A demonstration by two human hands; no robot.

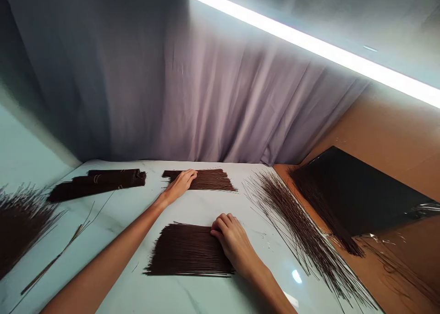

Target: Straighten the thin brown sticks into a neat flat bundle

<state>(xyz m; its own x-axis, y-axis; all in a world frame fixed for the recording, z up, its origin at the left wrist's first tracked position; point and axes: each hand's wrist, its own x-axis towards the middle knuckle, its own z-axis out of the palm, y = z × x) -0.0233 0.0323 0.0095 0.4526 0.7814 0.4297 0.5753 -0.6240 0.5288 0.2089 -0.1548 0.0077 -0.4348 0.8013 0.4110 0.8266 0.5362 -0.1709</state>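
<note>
Thin dark brown sticks, which look like incense sticks, lie side by side in two flat layers on a white marbled table. Over the left part of the far layer (215,180) reaches my left hand (182,184), its fingers close together and bent down onto the sticks; the fingertips are partly hidden. Nearer to me is the second layer (189,250), its left ends slightly uneven. My right hand (233,240) is at this layer's right end, fingers curled together and thumb bent in against the sticks.
Bundled sticks with thin bands (99,180) lie at the back left. A thick pile (20,227) fills the left edge, beside a few loose sticks (65,247). Scattered sticks (302,222) line the right edge. Beyond are a black sheet (357,190) and a grey curtain (220,98).
</note>
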